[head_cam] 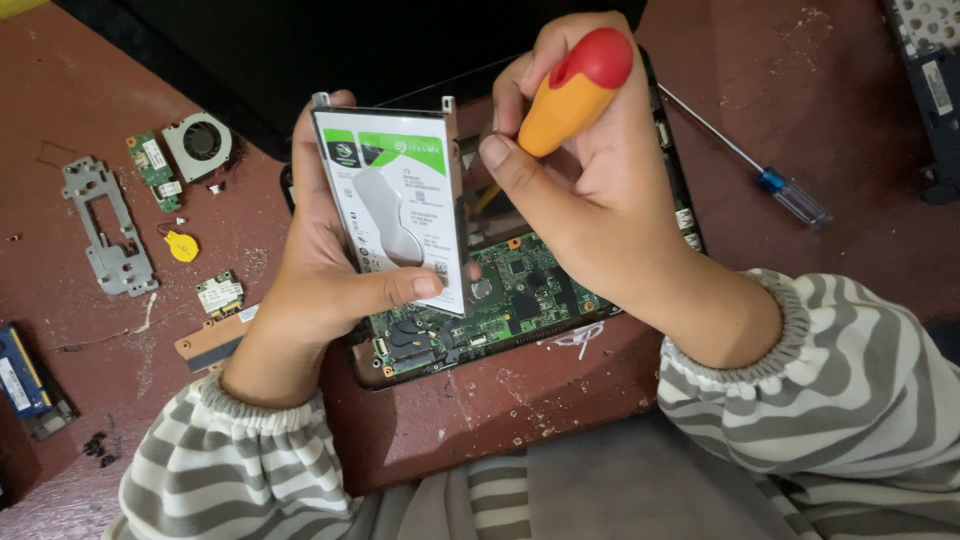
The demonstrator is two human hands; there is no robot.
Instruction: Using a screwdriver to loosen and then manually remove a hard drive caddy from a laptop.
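The left hand has its fingers closed around a flat, rectangular metal hard drive. The right hand wraps tightly a smooth orange-red plastic screwdriver.

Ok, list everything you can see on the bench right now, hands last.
hard drive: 1, silver with green label, in left hand
screwdriver: 1, orange and red handle, in right hand
opened laptop: 1, green board, centre
blue screwdriver: 1, right of laptop
fan: 1, grey, upper left
metal bracket: 1, grey, left
small circuit boards: 2, green, left
coin cell: 1, yellow, left
memory module: 1, blue, left edge
table: 1, reddish-brown
left hand: 1
right hand: 1
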